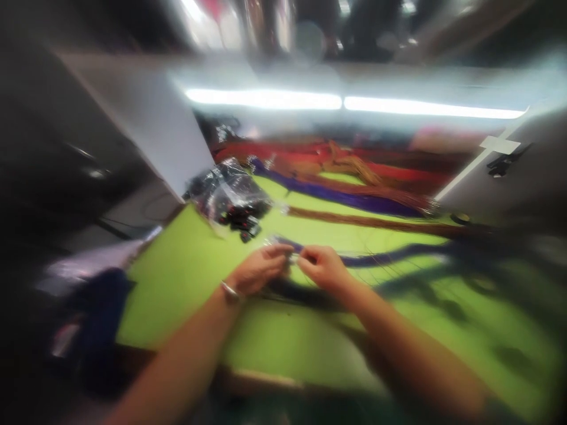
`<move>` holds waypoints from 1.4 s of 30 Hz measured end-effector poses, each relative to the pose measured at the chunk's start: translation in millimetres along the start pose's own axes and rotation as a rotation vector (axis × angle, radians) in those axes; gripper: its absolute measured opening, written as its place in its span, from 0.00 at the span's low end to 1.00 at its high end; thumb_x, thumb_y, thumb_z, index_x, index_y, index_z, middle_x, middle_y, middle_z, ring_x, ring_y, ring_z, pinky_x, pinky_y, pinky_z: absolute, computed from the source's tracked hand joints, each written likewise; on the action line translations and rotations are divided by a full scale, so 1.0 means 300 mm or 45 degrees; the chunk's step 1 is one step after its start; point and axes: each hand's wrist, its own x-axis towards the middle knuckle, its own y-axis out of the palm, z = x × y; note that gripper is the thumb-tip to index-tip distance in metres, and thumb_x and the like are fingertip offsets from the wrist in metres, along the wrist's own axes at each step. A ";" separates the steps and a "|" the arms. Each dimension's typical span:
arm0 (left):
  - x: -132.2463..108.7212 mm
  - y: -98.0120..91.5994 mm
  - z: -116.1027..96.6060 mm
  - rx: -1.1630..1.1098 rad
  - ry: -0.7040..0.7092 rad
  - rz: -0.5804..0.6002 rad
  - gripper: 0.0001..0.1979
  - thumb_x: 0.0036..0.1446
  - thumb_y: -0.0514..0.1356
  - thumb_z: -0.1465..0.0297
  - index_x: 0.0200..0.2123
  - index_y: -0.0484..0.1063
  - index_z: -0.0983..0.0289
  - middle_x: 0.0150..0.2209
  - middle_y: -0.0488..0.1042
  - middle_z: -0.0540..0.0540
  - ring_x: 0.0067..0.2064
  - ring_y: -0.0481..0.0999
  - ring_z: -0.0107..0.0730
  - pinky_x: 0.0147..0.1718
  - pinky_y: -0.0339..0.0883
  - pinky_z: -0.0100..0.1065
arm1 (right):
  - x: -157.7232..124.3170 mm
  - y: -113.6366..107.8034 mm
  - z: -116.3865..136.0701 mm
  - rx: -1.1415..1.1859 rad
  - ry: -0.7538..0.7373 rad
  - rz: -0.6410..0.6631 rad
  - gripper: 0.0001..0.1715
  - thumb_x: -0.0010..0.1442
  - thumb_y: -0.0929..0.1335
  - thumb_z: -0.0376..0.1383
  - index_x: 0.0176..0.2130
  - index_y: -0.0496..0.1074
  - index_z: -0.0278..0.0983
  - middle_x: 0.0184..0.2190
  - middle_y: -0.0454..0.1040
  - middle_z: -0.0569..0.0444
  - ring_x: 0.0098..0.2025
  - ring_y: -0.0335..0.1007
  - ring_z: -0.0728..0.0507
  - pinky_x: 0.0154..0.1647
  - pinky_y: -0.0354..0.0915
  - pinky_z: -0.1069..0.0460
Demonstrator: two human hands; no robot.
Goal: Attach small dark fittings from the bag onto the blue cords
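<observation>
Both my hands meet above the green tabletop [186, 265], fingertips close together. My left hand [261, 268], with a bracelet at its wrist, pinches near a small white piece [293, 258] that looks like a connector. My right hand [323, 268] is closed in a pinch at its other side, and thin wires trail rightward nearby. The fingers and blur hide exactly what each pinch holds. A blue wire bundle [390, 255] runs behind my right hand, and a dark bundle [305, 293] lies below both hands.
Left of centre lies a clear plastic bag [225, 183] with small black parts [243, 221] spilling out. Brown [367, 220] and purple [345, 198] wire bundles stretch across the back. A tape roll [460, 218] sits at right. White panels flank the table under lamp tubes [266, 98].
</observation>
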 end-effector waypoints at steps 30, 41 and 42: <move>0.001 -0.006 0.018 0.087 0.055 -0.030 0.18 0.45 0.67 0.71 0.42 0.74 0.66 0.36 0.73 0.56 0.30 0.72 0.24 0.30 0.65 0.28 | -0.009 0.003 0.005 -0.100 -0.044 0.024 0.10 0.51 0.64 0.33 0.20 0.65 0.35 0.16 0.65 0.59 0.20 0.55 0.53 0.22 0.50 0.57; 0.002 0.000 0.022 0.132 0.093 -0.070 0.17 0.44 0.68 0.71 0.40 0.74 0.66 0.34 0.73 0.55 0.29 0.72 0.24 0.29 0.64 0.27 | -0.002 0.000 -0.003 -0.169 -0.043 0.035 0.09 0.51 0.64 0.33 0.21 0.66 0.35 0.17 0.66 0.59 0.20 0.55 0.53 0.22 0.49 0.57; 0.002 0.000 0.024 0.136 0.093 -0.068 0.17 0.44 0.68 0.71 0.40 0.74 0.66 0.34 0.73 0.55 0.29 0.72 0.24 0.29 0.64 0.27 | -0.004 -0.003 0.002 -0.206 -0.058 0.033 0.09 0.51 0.64 0.33 0.21 0.66 0.35 0.17 0.66 0.59 0.20 0.55 0.53 0.22 0.48 0.56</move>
